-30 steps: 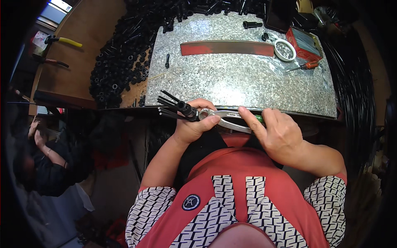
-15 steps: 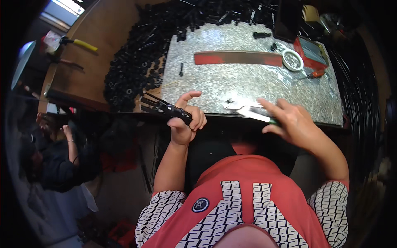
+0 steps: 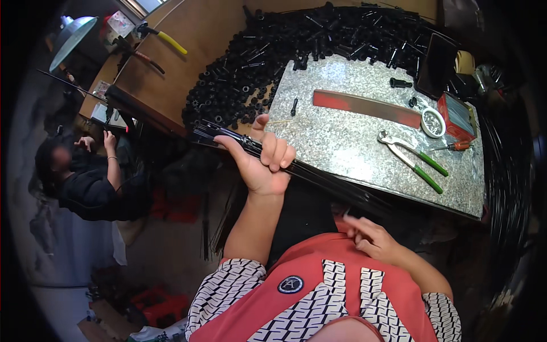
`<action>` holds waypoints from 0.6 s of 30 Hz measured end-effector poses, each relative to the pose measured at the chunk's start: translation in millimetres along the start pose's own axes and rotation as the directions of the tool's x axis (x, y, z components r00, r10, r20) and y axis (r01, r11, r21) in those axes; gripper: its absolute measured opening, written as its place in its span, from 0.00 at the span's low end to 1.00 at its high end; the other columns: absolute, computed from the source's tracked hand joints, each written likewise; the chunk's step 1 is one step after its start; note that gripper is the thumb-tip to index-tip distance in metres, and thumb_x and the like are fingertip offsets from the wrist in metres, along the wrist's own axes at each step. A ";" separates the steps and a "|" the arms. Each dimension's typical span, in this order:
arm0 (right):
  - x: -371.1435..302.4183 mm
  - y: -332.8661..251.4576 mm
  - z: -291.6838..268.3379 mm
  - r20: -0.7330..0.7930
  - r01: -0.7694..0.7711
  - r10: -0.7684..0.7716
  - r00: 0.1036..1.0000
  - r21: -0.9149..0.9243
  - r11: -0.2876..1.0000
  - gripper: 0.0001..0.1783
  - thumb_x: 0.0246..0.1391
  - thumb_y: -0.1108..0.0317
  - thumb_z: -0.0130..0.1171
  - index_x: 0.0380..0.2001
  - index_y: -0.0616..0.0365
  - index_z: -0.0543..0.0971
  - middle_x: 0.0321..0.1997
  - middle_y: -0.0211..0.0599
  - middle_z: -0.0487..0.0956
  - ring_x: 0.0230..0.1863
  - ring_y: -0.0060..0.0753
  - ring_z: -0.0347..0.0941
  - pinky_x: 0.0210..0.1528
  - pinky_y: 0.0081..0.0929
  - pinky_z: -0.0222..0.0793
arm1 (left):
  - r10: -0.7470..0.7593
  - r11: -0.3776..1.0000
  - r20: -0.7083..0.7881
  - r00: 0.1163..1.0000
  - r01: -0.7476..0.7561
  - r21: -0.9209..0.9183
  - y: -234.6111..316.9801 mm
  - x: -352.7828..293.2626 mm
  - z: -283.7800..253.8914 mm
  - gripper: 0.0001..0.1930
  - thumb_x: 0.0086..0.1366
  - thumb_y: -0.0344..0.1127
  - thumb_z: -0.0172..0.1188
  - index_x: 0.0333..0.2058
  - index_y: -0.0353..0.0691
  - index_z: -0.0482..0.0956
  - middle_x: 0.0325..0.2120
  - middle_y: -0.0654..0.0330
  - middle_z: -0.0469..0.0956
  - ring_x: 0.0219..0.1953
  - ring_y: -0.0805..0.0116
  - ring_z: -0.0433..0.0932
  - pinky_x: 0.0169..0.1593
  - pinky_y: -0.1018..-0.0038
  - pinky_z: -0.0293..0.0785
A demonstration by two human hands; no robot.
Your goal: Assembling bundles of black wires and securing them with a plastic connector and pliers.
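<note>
My left hand (image 3: 265, 157) is closed round a bundle of thin black rods (image 3: 325, 181) at the near edge of the table. Their short ends, with dark fittings, stick out past my thumb to the left, and the long ends slant down to the right over my lap. My right hand (image 3: 373, 239) is lower, in front of my red shirt, with its index finger stretched out and nothing visible in it. Pincers with green handles (image 3: 415, 164) lie on the speckled tabletop (image 3: 342, 137), apart from both hands.
Black tubular parts (image 3: 228, 85) are heaped along the far and left sides. A red-brown flat bar (image 3: 367, 107), a white bowl of small metal pieces (image 3: 433, 122), a red box (image 3: 457, 117) and an orange-handled screwdriver (image 3: 457, 146) lie rightward. Another person (image 3: 91, 171) sits at left.
The pincers, earlier by my right hand at the table's edge, now lie farther onto the tabletop. My right hand has dropped toward my lap. My view has shifted left.
</note>
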State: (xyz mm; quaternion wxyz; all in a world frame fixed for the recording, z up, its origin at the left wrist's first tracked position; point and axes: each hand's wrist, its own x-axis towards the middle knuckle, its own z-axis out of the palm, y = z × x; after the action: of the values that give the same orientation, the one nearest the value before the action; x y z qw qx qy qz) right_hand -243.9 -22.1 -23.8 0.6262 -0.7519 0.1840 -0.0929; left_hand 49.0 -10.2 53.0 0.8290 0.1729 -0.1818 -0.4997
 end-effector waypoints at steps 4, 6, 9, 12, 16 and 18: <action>0.4 -18.0 -7.4 -0.414 0.227 -0.072 0.908 0.341 0.912 0.50 0.47 0.70 0.63 0.68 0.54 0.44 0.52 0.41 0.66 0.28 0.19 0.68 0.32 0.17 0.68 | -0.133 0.978 -0.016 0.991 0.129 -0.161 -21.6 -21.9 12.4 0.47 0.53 0.80 0.32 0.48 0.40 0.70 0.08 0.70 0.56 0.13 0.76 0.57 0.25 0.78 0.60; -12.3 -45.4 -33.6 -0.438 0.459 -0.337 0.833 0.206 0.864 0.46 0.47 0.53 0.67 0.64 0.57 0.57 0.56 0.47 0.64 0.27 0.25 0.72 0.30 0.24 0.72 | -0.197 0.953 -0.052 0.979 0.178 -0.243 -43.1 -36.9 24.5 0.50 0.53 0.80 0.30 0.53 0.37 0.68 0.18 0.63 0.71 0.25 0.67 0.71 0.37 0.71 0.70; -31.3 -91.2 -69.5 -0.550 0.550 -0.456 0.699 0.007 0.835 0.30 0.49 0.42 0.62 0.36 0.63 0.77 0.38 0.50 0.70 0.19 0.26 0.74 0.17 0.13 0.70 | -0.523 0.850 0.010 0.852 0.523 -0.068 -67.0 -62.2 29.5 0.53 0.53 0.80 0.28 0.57 0.33 0.64 0.40 0.52 0.77 0.43 0.57 0.75 0.51 0.62 0.69; -49.4 -148.1 -85.5 -0.617 0.468 -0.446 0.649 -0.140 0.873 0.21 0.48 0.50 0.61 0.25 0.61 0.79 0.27 0.45 0.71 0.16 0.22 0.70 0.14 0.12 0.65 | -0.777 0.612 0.468 0.422 0.683 0.399 -68.1 -79.1 16.1 0.46 0.60 0.73 0.35 0.53 0.31 0.68 0.40 0.51 0.79 0.41 0.62 0.78 0.48 0.68 0.73; -21.1 -145.2 -87.0 -0.449 0.280 -0.395 0.801 -0.301 0.911 0.13 0.42 0.62 0.59 0.21 0.63 0.78 0.25 0.42 0.74 0.18 0.24 0.69 0.20 0.21 0.66 | -0.828 0.509 0.409 0.383 0.207 0.835 -39.1 -65.1 45.5 0.30 0.58 0.53 0.63 0.48 0.30 0.74 0.28 0.57 0.79 0.31 0.75 0.78 0.36 0.79 0.74; 1.2 -116.6 -76.7 -0.283 0.174 -0.257 0.924 -0.287 0.942 0.06 0.42 0.70 0.63 0.21 0.62 0.78 0.23 0.36 0.77 0.28 0.32 0.73 0.33 0.28 0.69 | -0.613 0.552 0.446 0.652 -0.050 0.832 -31.2 -56.8 61.8 0.28 0.55 0.44 0.68 0.49 0.30 0.73 0.27 0.58 0.78 0.30 0.75 0.77 0.34 0.79 0.74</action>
State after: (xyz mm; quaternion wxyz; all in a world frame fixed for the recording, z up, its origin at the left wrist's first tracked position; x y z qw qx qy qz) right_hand -252.5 -75.0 105.1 0.4718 -0.8176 0.2078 -0.2565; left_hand -28.8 20.2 85.1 0.4268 0.3448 -0.6466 -0.5300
